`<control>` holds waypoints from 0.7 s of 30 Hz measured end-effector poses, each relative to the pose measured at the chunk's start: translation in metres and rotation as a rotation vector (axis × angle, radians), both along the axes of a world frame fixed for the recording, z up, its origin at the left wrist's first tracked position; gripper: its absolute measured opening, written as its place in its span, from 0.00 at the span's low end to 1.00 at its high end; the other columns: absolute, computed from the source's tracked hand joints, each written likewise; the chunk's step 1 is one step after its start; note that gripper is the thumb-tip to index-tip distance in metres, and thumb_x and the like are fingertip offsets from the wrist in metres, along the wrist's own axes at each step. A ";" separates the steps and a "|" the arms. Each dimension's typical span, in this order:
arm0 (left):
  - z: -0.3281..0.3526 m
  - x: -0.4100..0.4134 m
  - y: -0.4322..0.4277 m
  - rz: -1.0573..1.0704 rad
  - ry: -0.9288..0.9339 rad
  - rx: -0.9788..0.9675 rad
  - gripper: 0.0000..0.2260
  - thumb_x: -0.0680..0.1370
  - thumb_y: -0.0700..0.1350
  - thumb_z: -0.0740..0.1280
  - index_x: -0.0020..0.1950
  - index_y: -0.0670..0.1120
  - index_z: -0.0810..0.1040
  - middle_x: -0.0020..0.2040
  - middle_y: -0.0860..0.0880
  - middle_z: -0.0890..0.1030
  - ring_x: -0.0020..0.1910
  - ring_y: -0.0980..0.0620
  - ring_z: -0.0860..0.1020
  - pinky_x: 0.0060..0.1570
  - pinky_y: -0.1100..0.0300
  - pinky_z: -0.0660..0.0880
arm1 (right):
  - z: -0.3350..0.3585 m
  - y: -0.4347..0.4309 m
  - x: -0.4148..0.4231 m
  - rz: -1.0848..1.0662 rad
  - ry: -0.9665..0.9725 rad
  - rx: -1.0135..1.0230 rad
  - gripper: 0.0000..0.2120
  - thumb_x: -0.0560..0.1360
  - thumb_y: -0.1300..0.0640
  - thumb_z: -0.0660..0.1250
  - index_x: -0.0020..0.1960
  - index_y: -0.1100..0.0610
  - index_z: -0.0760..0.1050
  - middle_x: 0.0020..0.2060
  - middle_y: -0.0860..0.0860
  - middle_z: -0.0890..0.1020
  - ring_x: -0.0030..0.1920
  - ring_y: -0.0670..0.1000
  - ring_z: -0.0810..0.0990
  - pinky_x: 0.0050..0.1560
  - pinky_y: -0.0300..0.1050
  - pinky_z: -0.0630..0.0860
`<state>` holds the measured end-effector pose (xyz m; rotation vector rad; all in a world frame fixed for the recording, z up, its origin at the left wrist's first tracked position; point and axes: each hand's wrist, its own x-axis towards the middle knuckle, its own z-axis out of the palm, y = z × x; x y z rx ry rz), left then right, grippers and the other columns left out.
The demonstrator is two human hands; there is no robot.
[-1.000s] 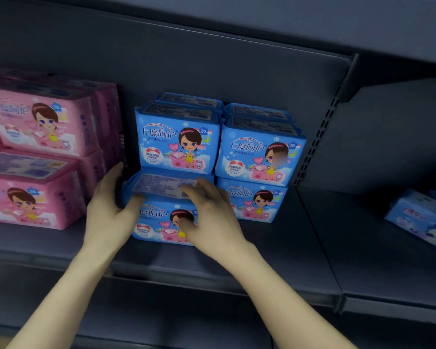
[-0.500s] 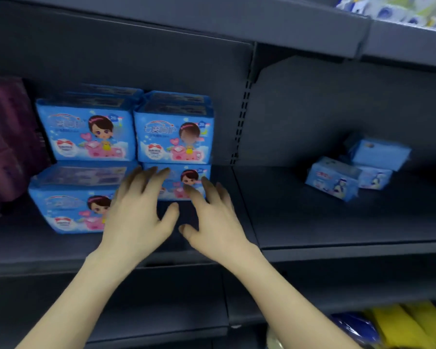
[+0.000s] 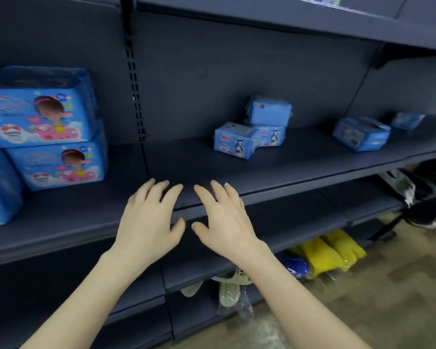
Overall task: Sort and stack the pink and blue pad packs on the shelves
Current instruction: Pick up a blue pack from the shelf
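Stacked blue pad packs [image 3: 48, 127] with a cartoon girl stand at the left of the dark shelf [image 3: 275, 177]. Three smaller blue packs [image 3: 233, 139] sit loosely at the shelf's middle, one on top of another [image 3: 269, 113]. Two more small blue packs [image 3: 361, 133] lie further right. My left hand [image 3: 149, 220] and my right hand [image 3: 224, 217] hover side by side in front of the shelf edge, fingers spread and holding nothing. No pink packs are in view.
A perforated upright post [image 3: 135, 96] divides the shelf bays. Below, a lower shelf [image 3: 300, 222] juts out. On the floor lie yellow packets [image 3: 330, 250], a blue bag [image 3: 293, 264] and beige sandals [image 3: 227, 285]. A dark shoe [image 3: 423, 215] shows at the right.
The view has swung right, away from the pink packs and the blue stacks. Both hands have let go of the lower blue pack and moved right, now empty in front of the bare shelf.
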<state>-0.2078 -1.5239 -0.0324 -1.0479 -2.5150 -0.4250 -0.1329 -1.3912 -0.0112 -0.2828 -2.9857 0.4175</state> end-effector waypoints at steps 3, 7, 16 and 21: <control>-0.003 0.019 0.030 -0.025 0.020 -0.071 0.29 0.59 0.43 0.78 0.58 0.40 0.78 0.54 0.38 0.80 0.57 0.33 0.76 0.46 0.39 0.75 | -0.001 0.025 0.025 -0.049 -0.009 0.028 0.32 0.77 0.51 0.62 0.75 0.50 0.49 0.75 0.54 0.50 0.74 0.59 0.45 0.72 0.59 0.51; -0.004 0.044 0.070 -0.054 0.059 -0.141 0.30 0.56 0.45 0.80 0.57 0.40 0.79 0.52 0.38 0.81 0.55 0.33 0.78 0.45 0.40 0.76 | -0.002 0.056 0.057 -0.106 0.002 0.051 0.33 0.77 0.51 0.62 0.75 0.50 0.49 0.75 0.55 0.51 0.74 0.59 0.46 0.72 0.60 0.52; 0.000 0.085 0.150 -0.184 0.118 -0.193 0.31 0.55 0.46 0.80 0.56 0.40 0.80 0.51 0.37 0.81 0.54 0.33 0.78 0.44 0.39 0.76 | -0.001 0.119 0.116 -0.257 0.013 0.062 0.32 0.77 0.51 0.62 0.75 0.50 0.49 0.75 0.54 0.52 0.74 0.59 0.46 0.71 0.60 0.52; 0.005 0.096 0.190 -0.287 0.146 -0.182 0.30 0.55 0.46 0.80 0.55 0.40 0.80 0.51 0.38 0.81 0.54 0.33 0.78 0.44 0.40 0.77 | 0.002 0.146 0.135 -0.356 0.034 0.067 0.32 0.76 0.51 0.62 0.75 0.51 0.50 0.74 0.55 0.54 0.74 0.59 0.47 0.71 0.60 0.52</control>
